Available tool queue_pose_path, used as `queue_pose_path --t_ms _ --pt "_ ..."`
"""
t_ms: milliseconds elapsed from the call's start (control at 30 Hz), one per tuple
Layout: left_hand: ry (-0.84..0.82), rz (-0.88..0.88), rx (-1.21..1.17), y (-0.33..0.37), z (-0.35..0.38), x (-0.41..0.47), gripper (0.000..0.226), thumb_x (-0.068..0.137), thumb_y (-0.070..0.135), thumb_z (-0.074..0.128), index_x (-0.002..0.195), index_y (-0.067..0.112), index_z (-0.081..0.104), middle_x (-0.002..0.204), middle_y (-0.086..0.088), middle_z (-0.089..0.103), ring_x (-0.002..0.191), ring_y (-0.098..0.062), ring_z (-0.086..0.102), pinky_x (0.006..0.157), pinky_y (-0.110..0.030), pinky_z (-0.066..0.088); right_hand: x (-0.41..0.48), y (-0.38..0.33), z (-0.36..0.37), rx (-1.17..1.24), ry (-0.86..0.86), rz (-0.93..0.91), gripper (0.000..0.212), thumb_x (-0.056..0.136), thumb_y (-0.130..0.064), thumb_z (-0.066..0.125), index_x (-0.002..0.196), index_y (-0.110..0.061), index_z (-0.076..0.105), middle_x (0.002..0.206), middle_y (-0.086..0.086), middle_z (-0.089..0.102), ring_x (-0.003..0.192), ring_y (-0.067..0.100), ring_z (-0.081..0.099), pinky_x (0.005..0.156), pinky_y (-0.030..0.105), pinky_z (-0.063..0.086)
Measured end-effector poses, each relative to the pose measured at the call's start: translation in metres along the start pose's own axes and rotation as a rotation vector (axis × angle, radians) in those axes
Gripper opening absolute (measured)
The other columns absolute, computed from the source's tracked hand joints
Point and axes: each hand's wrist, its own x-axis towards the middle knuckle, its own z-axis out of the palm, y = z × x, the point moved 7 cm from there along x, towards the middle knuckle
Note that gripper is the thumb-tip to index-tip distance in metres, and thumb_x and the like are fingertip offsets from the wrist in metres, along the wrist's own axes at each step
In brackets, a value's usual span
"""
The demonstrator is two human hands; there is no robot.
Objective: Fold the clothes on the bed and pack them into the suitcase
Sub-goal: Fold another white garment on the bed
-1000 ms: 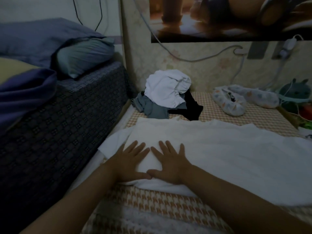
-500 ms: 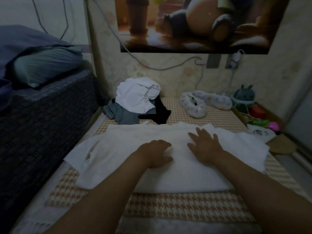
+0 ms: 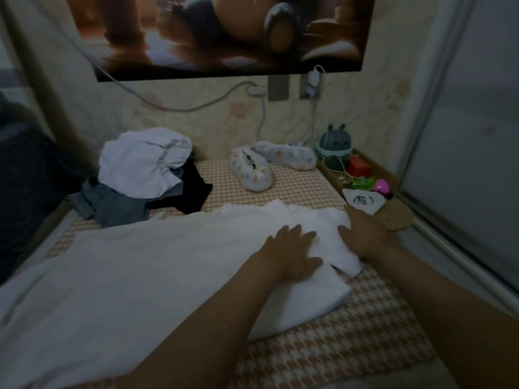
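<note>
L hand (flat) on white shirt

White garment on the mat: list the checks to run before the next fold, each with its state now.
1. Left hand flat on the white garment: ok.
2. Right hand resting on the garment's right end: ok.
3. Garment lying smooth: not ok, its right end is bunched.
4. Pile of clothes apart from the garment: cannot tell, their edges meet in this view.
5. Suitcase within sight: not ok, none in view.
</note>
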Motion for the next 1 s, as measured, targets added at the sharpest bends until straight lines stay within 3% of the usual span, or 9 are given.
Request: queue_pose_path --t_ms 67,167,367,500,600,700,767,867,1000 --pt "-0.075 -0.026 0.021 0.001 0.016 0.011 0.073 0.092 0.07 0.029 0.153 0.038 0.005 0.162 0.002 -0.005 0.149 -0.027 -0.006 0.119 -0.052 0.003 0.004 0.015 0.002 0.114 -0.042 0.017 0.083 0.084 -0.063 0.055 0.151 -0.022 0.029 0.153 0.003 0.037 0.136 0.023 0.039 0.113 0.041 0.034" --pt "-0.001 -0.023 0.111 0.0 0.004 0.023 0.07 0.089 0.073 0.029 0.149 0.038 0.024 0.159 -0.002 0.018 0.143 -0.032 0.018 0.115 -0.05 0.017 0.011 0.025 0.001 0.202 -0.049 0.061 0.071 0.081 -0.054 0.068 0.141 -0.022 0.048 0.141 0.002 0.052 0.123 0.023 0.052 0.101 0.038 0.045" --pt "0.381 0.097 -0.248 -0.003 -0.053 0.041 0.041 0.097 0.029 0.052 0.137 0.025 0.047 0.135 0.002 0.053 0.12 -0.015 0.051 0.097 -0.024 0.039 0.017 0.0 -0.025 0.194 0.042 0.049 0.024 0.074 -0.037 0.074 0.091 -0.024 0.065 0.093 0.002 0.067 0.086 0.02 0.062 0.069 0.03 0.05" --pt "0.566 0.17 -0.37 -0.005 -0.082 0.038 0.038 0.097 0.014 0.051 0.133 0.023 0.053 0.13 0.0 0.056 0.103 -0.014 0.057 0.09 -0.025 0.047 0.013 -0.048 -0.055 0.32 0.058 -0.028 0.028 0.075 -0.033 0.077 0.093 -0.013 0.066 0.091 0.001 0.065 0.072 0.004 0.055 0.055 0.024 0.044" --pt "0.522 -0.015 -0.719 -0.029 -0.09 0.026 0.028 0.101 0.026 0.041 0.123 0.026 0.058 0.12 -0.003 0.06 0.087 -0.018 0.064 0.063 -0.022 0.055 -0.006 -0.09 -0.04 0.672 -0.255 0.062 0.039 0.082 -0.04 0.073 0.109 -0.013 0.063 0.099 0.005 0.066 0.074 0.013 0.062 0.053 0.025 0.045" --pt "0.239 -0.346 -1.055 -0.058 -0.065 0.006 0.046 0.097 0.057 0.033 0.127 0.029 0.055 0.123 -0.003 0.058 0.102 -0.024 0.059 0.082 -0.038 0.051 -0.031 -0.121 -0.017 0.896 -0.615 0.064 0.04 0.094 -0.044 0.055 0.116 -0.011 0.062 0.103 0.014 0.072 0.068 0.024 0.066 0.045 0.027 0.045" --pt "0.155 -0.434 -0.992 -0.075 -0.046 -0.008 0.059 0.087 0.069 0.045 0.129 0.028 0.052 0.124 -0.004 0.057 0.107 -0.024 0.058 0.092 -0.041 0.048 -0.023 -0.112 -0.011 0.845 -0.439 0.076 0.029 0.096 -0.034 0.055 0.112 -0.013 0.066 0.097 0.013 0.073 0.065 0.023 0.065 0.047 0.027 0.046" --pt "0.222 -0.447 -0.765 -0.101 -0.031 -0.017 0.063 0.073 0.038 0.078 0.128 0.025 0.051 0.118 -0.011 0.06 0.093 -0.027 0.065 0.076 -0.042 0.059 -0.01 -0.095 -0.008 0.505 -0.113 -0.017 0.009 0.087 -0.023 0.068 0.096 -0.023 0.07 0.094 0.003 0.069 0.077 0.017 0.065 0.066 0.031 0.054" --pt "0.263 -0.453 -0.523 -0.119 -0.044 -0.021 0.041 0.087 0.011 0.057 0.127 0.015 0.047 0.103 -0.01 0.057 0.083 -0.023 0.057 0.059 -0.028 0.048 -0.022 -0.101 0.029 0.154 -0.321 -0.148 0.036 0.07 -0.042 0.08 0.101 -0.031 0.067 0.099 -0.008 0.061 0.088 0.006 0.058 0.073 0.022 0.048"
